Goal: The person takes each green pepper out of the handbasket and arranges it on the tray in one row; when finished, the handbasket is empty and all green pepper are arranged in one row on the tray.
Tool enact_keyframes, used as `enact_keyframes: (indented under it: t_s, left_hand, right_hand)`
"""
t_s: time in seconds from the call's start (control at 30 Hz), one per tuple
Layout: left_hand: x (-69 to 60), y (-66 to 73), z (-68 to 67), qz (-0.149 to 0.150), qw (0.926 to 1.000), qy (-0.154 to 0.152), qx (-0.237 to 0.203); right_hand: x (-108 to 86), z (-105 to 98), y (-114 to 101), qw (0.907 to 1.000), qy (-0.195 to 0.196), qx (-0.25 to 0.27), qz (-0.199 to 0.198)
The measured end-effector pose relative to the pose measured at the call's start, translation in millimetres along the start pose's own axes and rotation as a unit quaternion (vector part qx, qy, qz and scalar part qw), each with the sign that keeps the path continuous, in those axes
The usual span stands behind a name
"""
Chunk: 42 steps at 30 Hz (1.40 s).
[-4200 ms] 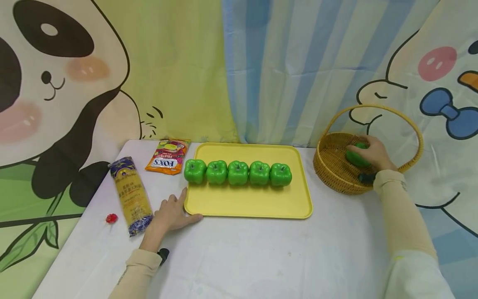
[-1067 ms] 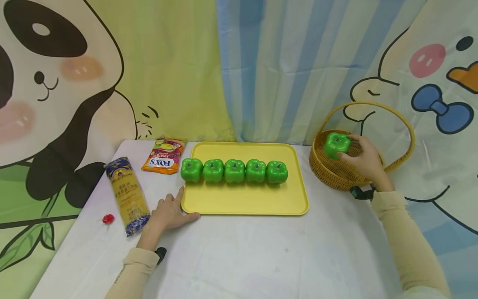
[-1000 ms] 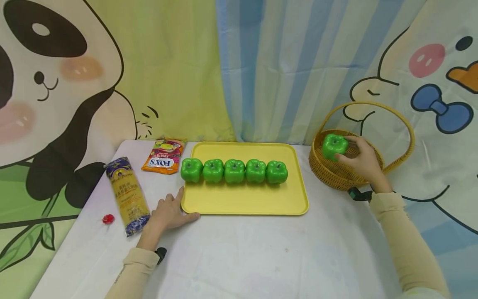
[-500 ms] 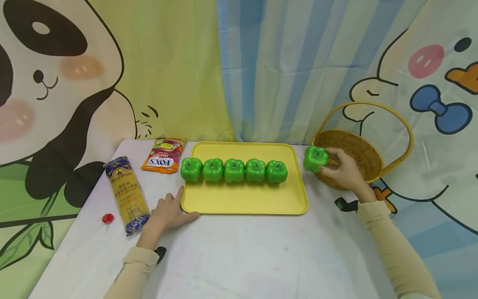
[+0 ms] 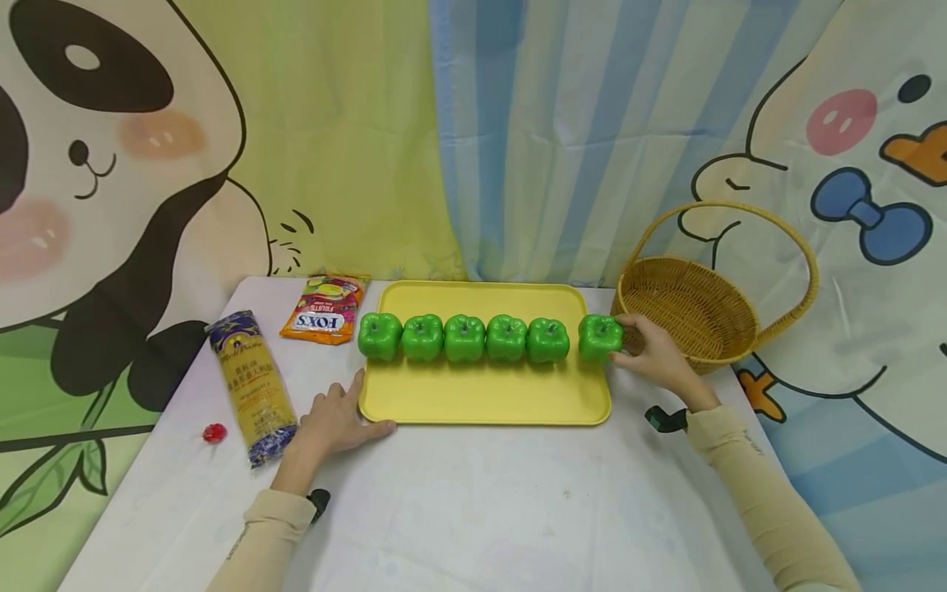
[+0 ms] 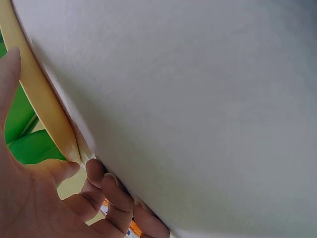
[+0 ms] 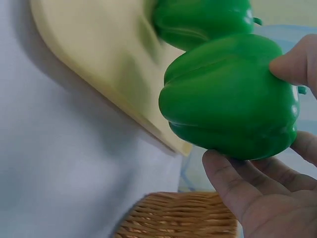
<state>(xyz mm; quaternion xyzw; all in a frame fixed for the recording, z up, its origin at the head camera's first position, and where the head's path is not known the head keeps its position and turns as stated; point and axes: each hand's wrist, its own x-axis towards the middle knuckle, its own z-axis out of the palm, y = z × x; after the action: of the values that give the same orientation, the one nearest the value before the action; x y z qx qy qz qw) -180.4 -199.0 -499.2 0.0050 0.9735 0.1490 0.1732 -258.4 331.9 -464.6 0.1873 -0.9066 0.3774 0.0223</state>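
My right hand point(image 5: 654, 353) holds a green bell pepper point(image 5: 600, 338) between thumb and fingers, above the right edge of the yellow tray point(image 5: 481, 403). In the right wrist view the held pepper point(image 7: 228, 96) appears over the tray's rim, close to another pepper point(image 7: 200, 20). Several green peppers point(image 5: 464, 338) stand in a row on the tray, left of the held one, with a small gap between. My left hand point(image 5: 336, 421) rests at the tray's front left corner, thumb and index finger spread against its edge; the left wrist view shows the fingers point(image 6: 116, 198) touching the table.
A wicker basket point(image 5: 688, 308) with a tall handle stands right of the tray. On the left lie a Fox's candy bag point(image 5: 325, 309), a spaghetti packet point(image 5: 254, 386) and a small red wrapped candy point(image 5: 214, 433). A curtain point(image 5: 355, 148) hangs behind the table.
My right hand picked up a green bell pepper inside the basket, lifted it out and carried it left to the tray's right edge. The left hand stays at the tray corner.
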Motion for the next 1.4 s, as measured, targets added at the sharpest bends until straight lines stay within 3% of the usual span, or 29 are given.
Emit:
enact_keyframes:
  t_s: [0.13, 0.47, 0.8, 1.4]
  left_hand:
    - [-0.5, 0.8, -0.2, 0.000, 1.0000, 0.001, -0.003]
    - [-0.4, -1.6, 0.9, 0.003, 1.0000, 0.009, 0.000]
    - [2.6, -2.8, 3.6, 0.005, 0.9999, 0.011, -0.004]
    - [2.8, -3.2, 3.0, 0.003, 0.9999, 0.010, -0.003]
  right_hand:
    - [1.8, 5.7, 4.6, 0.9999, -0.002, 0.006, -0.011]
    - [4.7, 12.1, 3.1, 0.9993, -0.020, 0.017, 0.025]
    - [8.7, 20.4, 8.1, 0.9934, -0.051, 0.082, 0.062]
    - [10.2, 24.6, 13.0, 0.9930, -0.062, 0.064, 0.076]
